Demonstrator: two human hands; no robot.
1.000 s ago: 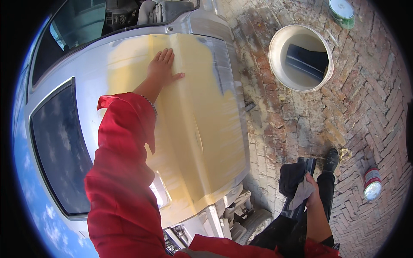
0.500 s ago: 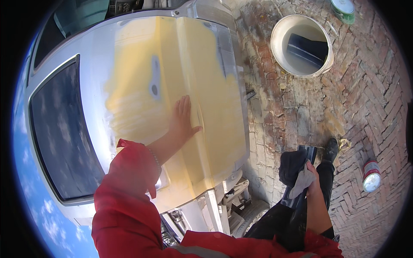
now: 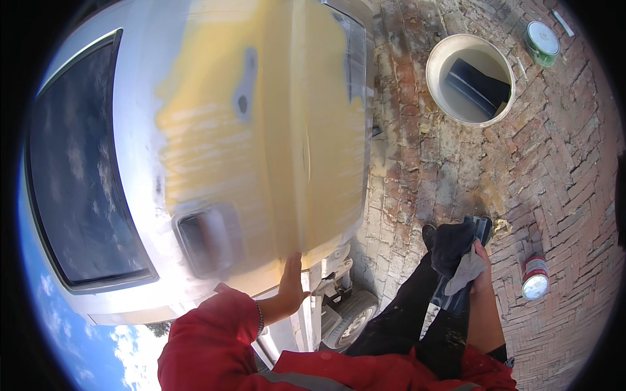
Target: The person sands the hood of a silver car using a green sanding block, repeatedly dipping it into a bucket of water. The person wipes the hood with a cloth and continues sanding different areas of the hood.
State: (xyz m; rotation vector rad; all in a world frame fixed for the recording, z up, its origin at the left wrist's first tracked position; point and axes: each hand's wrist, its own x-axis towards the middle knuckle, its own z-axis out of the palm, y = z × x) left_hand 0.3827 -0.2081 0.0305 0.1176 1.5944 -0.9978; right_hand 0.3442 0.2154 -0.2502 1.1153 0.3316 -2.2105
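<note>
Beside me stands a silver car body panel (image 3: 326, 195) with a broad patch of yellow filler. My left hand (image 3: 290, 287) is at its near edge, fingers stretched out and holding nothing; whether they touch the surface I cannot tell. The door handle recess (image 3: 203, 240) shows to the left. My right hand (image 3: 482, 274) is closed on a soft grey cloth-like piece (image 3: 465, 270), low by my legs. Against it are a bunched black cloth (image 3: 451, 246) and a long, glossy dark strip (image 3: 482, 228); how these are held is partly hidden.
A white bucket (image 3: 432, 98) of cloudy water with a dark piece (image 3: 481, 81) in it stands on the brick paving (image 3: 417, 176). Farther right are a green can (image 3: 542, 44) and a red can (image 3: 535, 277). A wheel (image 3: 352, 322) shows below the panel.
My left hand has slid from the middle of the yellow patch toward me, to the panel's near edge. The view has shifted, uncovering the handle recess. My right hand keeps its hold.
</note>
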